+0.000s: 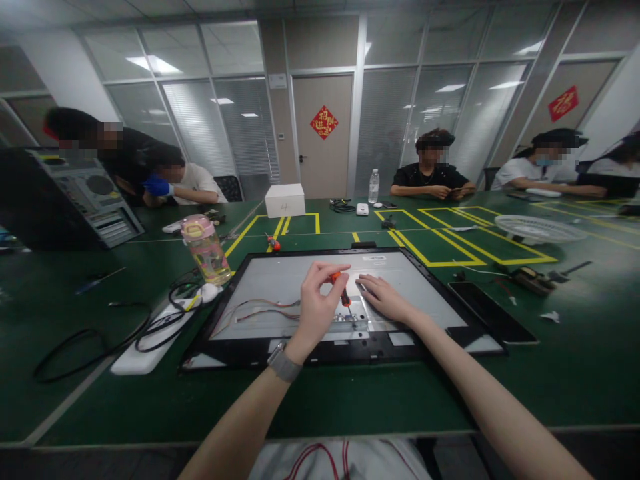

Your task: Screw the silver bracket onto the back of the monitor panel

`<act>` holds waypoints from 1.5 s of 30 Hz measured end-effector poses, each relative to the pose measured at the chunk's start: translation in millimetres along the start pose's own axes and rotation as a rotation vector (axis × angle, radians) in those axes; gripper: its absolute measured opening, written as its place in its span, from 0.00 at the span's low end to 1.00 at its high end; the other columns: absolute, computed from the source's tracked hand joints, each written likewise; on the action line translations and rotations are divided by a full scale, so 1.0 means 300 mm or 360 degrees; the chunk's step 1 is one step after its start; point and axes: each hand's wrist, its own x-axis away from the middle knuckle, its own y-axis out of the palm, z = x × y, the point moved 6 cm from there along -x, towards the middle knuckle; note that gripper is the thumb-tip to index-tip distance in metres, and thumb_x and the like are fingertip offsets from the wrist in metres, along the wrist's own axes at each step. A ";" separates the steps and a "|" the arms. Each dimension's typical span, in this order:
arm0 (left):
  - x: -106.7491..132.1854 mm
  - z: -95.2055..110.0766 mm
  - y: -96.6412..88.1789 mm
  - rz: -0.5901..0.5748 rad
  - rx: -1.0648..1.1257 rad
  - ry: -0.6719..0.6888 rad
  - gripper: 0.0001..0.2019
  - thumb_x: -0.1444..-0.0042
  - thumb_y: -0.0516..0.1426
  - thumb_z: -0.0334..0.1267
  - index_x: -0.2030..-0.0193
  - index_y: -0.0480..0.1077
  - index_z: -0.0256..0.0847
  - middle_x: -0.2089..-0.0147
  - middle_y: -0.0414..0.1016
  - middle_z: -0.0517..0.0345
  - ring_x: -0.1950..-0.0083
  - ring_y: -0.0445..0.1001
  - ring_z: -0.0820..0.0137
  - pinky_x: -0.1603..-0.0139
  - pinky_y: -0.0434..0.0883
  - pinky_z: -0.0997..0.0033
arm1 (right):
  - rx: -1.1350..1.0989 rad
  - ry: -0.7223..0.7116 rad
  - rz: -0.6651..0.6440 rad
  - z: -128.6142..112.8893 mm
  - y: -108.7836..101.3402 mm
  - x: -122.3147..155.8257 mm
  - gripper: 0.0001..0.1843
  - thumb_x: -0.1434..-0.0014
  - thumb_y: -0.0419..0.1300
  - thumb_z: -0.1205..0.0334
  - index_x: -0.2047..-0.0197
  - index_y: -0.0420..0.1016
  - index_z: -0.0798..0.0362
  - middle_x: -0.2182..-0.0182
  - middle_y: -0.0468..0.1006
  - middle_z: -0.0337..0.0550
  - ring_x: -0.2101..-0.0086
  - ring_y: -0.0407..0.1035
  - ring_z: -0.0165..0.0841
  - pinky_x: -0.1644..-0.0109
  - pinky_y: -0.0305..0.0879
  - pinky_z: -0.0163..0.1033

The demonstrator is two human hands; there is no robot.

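My left hand (320, 297), with a grey watch at the wrist, grips an orange and black screwdriver (345, 297) by its handle. Its shaft points down at a small metal bracket (345, 320) near the front of a flat display panel (270, 273). The panel lies on the table with its light back up and a black frame round it. Fingers stretched out, my right hand (383, 297) rests flat on the panel just right of the screwdriver. Thin cables (265, 308) run across the panel's left part.
Left of the panel are a power strip (145, 350), black cables and a pink-lidded bottle (205, 250). A dark phone-like slab (493, 312) lies to the right. A computer tower (95, 193) and a white box (285, 201) stand farther back. Several people sit or lean around the green table (375, 413).
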 end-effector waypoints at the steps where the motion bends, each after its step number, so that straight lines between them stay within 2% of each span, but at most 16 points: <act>1: 0.000 -0.001 -0.002 0.0013 -0.0012 0.0008 0.08 0.42 0.60 0.35 0.58 0.80 0.42 0.62 0.71 0.57 0.62 0.72 0.72 0.60 0.71 0.74 | -0.0001 -0.0002 0.0003 0.000 0.001 0.000 0.25 0.32 0.47 0.58 0.36 0.66 0.56 0.35 0.64 0.56 0.35 0.57 0.44 0.31 0.50 0.57; 8: 0.012 0.010 0.011 -0.0111 0.0104 0.0001 0.16 0.34 0.49 0.31 0.46 0.75 0.43 0.53 0.75 0.53 0.54 0.75 0.69 0.52 0.70 0.69 | -0.0011 -0.0003 -0.0002 -0.006 -0.002 -0.002 0.24 0.32 0.47 0.58 0.36 0.67 0.55 0.35 0.65 0.56 0.35 0.57 0.43 0.31 0.49 0.56; 12: 0.012 0.040 0.017 -0.0080 -0.0038 0.0107 0.11 0.37 0.54 0.32 0.52 0.76 0.42 0.59 0.75 0.54 0.57 0.73 0.69 0.56 0.69 0.70 | 0.0009 0.0005 -0.0018 -0.010 -0.005 0.001 0.24 0.31 0.47 0.58 0.36 0.66 0.56 0.35 0.64 0.56 0.35 0.56 0.44 0.31 0.49 0.57; 16: 0.006 0.036 0.008 -0.0016 -0.0179 0.0127 0.06 0.41 0.60 0.35 0.58 0.78 0.43 0.65 0.70 0.58 0.64 0.69 0.71 0.60 0.68 0.71 | 0.0004 -0.0004 -0.0007 -0.009 -0.006 0.002 0.24 0.32 0.47 0.59 0.36 0.66 0.56 0.35 0.64 0.56 0.35 0.57 0.44 0.31 0.49 0.57; 21: 0.012 0.026 0.004 -0.0046 -0.0139 0.0112 0.15 0.32 0.48 0.35 0.49 0.75 0.41 0.56 0.72 0.53 0.54 0.72 0.68 0.52 0.69 0.67 | -0.0005 -0.0017 0.0034 0.004 0.002 -0.001 0.24 0.32 0.47 0.58 0.37 0.67 0.54 0.35 0.65 0.55 0.36 0.58 0.45 0.32 0.50 0.58; 23: 0.015 0.030 0.007 -0.0039 -0.0161 0.0136 0.13 0.34 0.51 0.35 0.50 0.75 0.42 0.57 0.72 0.53 0.55 0.72 0.68 0.53 0.69 0.68 | -0.0016 -0.0025 0.0055 0.008 0.004 -0.001 0.23 0.32 0.48 0.58 0.37 0.67 0.53 0.36 0.66 0.54 0.36 0.58 0.44 0.32 0.51 0.58; 26: 0.015 0.033 0.004 0.0061 -0.0236 0.0151 0.06 0.40 0.59 0.35 0.58 0.78 0.43 0.64 0.68 0.58 0.62 0.70 0.71 0.58 0.69 0.71 | -0.0014 -0.0027 0.0055 0.009 0.006 -0.001 0.23 0.32 0.48 0.57 0.37 0.68 0.53 0.36 0.66 0.54 0.36 0.59 0.44 0.32 0.52 0.57; 29: 0.014 0.027 -0.001 0.0122 -0.0233 0.0124 0.03 0.44 0.63 0.35 0.62 0.78 0.43 0.66 0.66 0.60 0.64 0.68 0.71 0.59 0.68 0.71 | -0.0012 -0.0006 0.0050 0.007 0.004 -0.002 0.23 0.32 0.48 0.57 0.37 0.68 0.53 0.36 0.66 0.55 0.36 0.59 0.44 0.32 0.52 0.56; 32: 0.011 0.019 0.000 0.0078 -0.0171 0.0071 0.06 0.41 0.60 0.35 0.58 0.78 0.42 0.63 0.69 0.57 0.61 0.70 0.70 0.57 0.69 0.70 | -0.0012 0.0004 0.0030 0.004 0.002 -0.002 0.24 0.32 0.47 0.57 0.37 0.67 0.54 0.35 0.65 0.55 0.36 0.58 0.45 0.32 0.51 0.58; 36: 0.010 0.008 0.018 -0.0107 0.0054 -0.0044 0.14 0.34 0.51 0.36 0.47 0.74 0.41 0.55 0.76 0.51 0.53 0.74 0.67 0.50 0.69 0.67 | -0.0017 -0.0011 0.0031 0.005 0.002 -0.001 0.24 0.32 0.47 0.57 0.37 0.67 0.53 0.36 0.66 0.55 0.36 0.59 0.44 0.32 0.51 0.57; 39: 0.012 0.010 0.024 -0.0146 0.0107 -0.0045 0.13 0.33 0.51 0.38 0.49 0.75 0.42 0.55 0.76 0.52 0.51 0.74 0.66 0.48 0.69 0.66 | -0.0015 -0.0019 0.0042 0.006 0.004 0.000 0.24 0.32 0.47 0.57 0.37 0.67 0.53 0.36 0.66 0.55 0.36 0.59 0.43 0.32 0.51 0.56; 42: 0.012 0.018 0.010 -0.0038 -0.0008 0.0038 0.10 0.37 0.57 0.40 0.55 0.79 0.43 0.60 0.72 0.54 0.56 0.73 0.68 0.52 0.69 0.68 | -0.0012 -0.0017 0.0043 0.003 0.002 0.000 0.24 0.32 0.47 0.57 0.37 0.67 0.52 0.36 0.66 0.54 0.36 0.58 0.43 0.32 0.51 0.57; 45: 0.011 0.006 0.008 -0.0048 0.0008 -0.0031 0.12 0.34 0.52 0.39 0.53 0.77 0.41 0.60 0.73 0.54 0.56 0.74 0.68 0.51 0.69 0.67 | -0.0011 -0.0015 0.0026 -0.004 -0.003 0.001 0.24 0.32 0.47 0.58 0.36 0.67 0.53 0.35 0.65 0.55 0.36 0.58 0.43 0.31 0.50 0.57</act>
